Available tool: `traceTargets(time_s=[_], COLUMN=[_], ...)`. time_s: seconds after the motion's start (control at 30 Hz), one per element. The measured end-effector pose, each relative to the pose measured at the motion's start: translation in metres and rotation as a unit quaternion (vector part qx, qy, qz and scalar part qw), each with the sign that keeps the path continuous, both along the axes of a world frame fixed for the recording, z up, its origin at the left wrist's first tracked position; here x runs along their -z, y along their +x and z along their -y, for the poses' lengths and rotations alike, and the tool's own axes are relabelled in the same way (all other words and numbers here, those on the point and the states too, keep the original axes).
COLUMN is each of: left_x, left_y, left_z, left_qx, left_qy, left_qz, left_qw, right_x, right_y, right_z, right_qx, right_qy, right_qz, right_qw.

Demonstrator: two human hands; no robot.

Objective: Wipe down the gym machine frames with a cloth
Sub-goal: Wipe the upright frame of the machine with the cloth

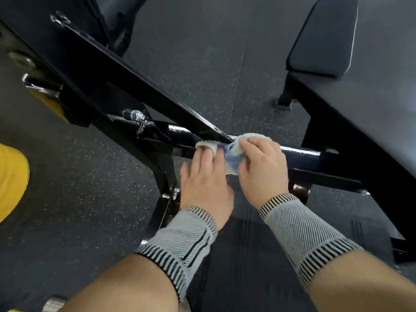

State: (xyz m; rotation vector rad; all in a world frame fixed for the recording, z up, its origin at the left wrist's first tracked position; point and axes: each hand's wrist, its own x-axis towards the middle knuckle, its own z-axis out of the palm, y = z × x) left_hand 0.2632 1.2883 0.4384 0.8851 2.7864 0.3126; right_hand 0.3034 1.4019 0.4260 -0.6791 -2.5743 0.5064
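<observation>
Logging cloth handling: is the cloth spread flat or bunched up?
Bunched. The cloth is crumpled on the frame, gripped by the right hand; left hand fingers lie on it.

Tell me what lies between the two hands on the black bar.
In the head view, the cloth fills the gap between the left hand and the right hand, bunched white and blue on the black bar; both hands are on it.
</observation>
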Motion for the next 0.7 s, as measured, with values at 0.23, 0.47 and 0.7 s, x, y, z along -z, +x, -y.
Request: traceTargets(time_s=[0.23, 0.47, 0.7], left_x=[0.011, 0.006, 0.008], left_y=[0.004, 0.019, 0.003], left_z=[-0.005, -0.015, -0.003], left_qx=[0.073, 0.097, 0.022], left_qy=[-0.01, -0.034, -0.029], left_qz=[-0.021, -0.013, -0.028], left_qw=[0.997, 0.995, 0.999], right_x=[0.009, 0.01, 0.008], right_y=[0.007, 0.012, 0.014], right_z=[-0.017, -0.029, -0.03], right_qx=[-0.05, -0.098, -0.11], right_qy=[-0.008, -0.016, -0.017], right_qz=[-0.033, -0.005, -0.005], right_qw=[0.998, 0.995, 0.994])
